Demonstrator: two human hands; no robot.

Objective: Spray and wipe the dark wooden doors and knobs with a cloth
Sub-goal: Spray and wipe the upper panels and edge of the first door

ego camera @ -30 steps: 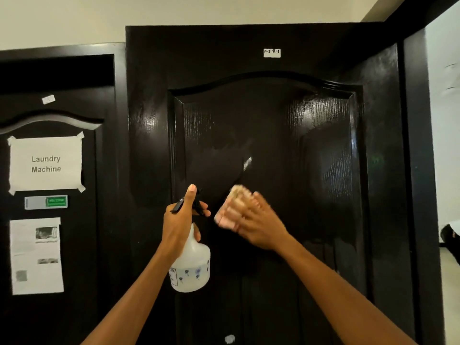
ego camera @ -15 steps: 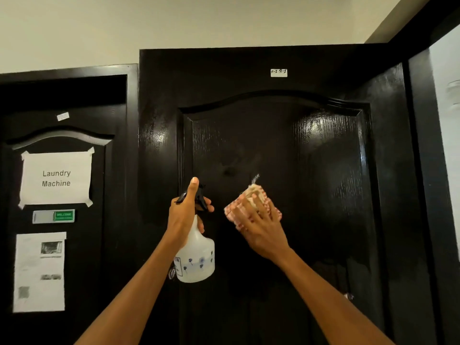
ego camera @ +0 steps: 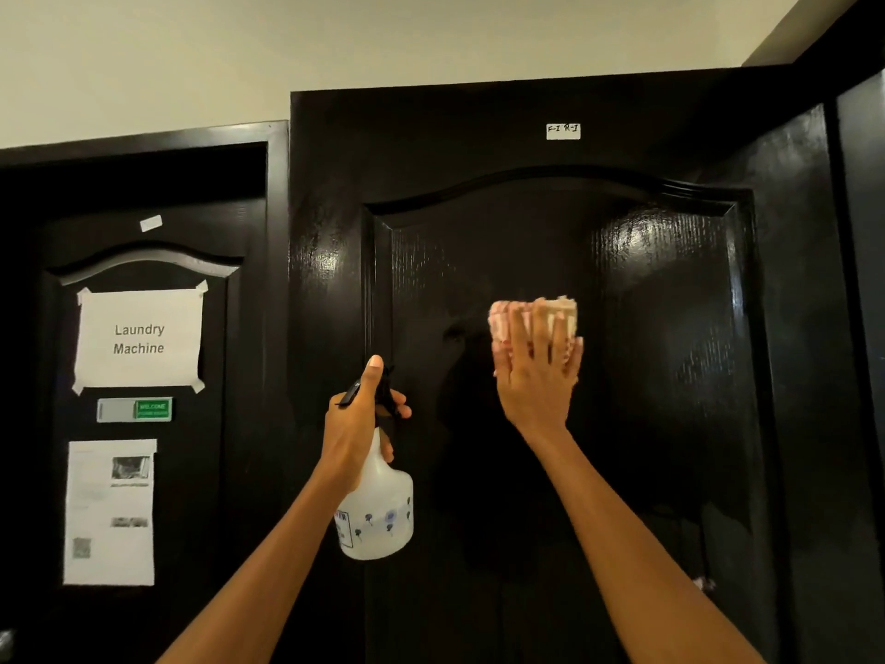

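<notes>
Pink-and-cream folded cloth (ego camera: 531, 323) lies under the right hand (ego camera: 536, 376), fingers flat, pressing it against the glossy dark wooden door (ego camera: 670, 328) to wipe; the left hand (ego camera: 357, 424) grips the translucent plastic spray bottle (ego camera: 376, 510), ready to spray.

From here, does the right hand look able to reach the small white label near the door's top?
Probably yes: the right hand presses the cloth below the label, with bare door between.

The glossy dark wooden door (ego camera: 670, 376) has a raised arched panel with bright sheen at upper right. A folded pink-and-cream cloth (ego camera: 531, 318) lies flat against that panel. The translucent white spray bottle (ego camera: 378, 515) hangs upright just left of it
</notes>
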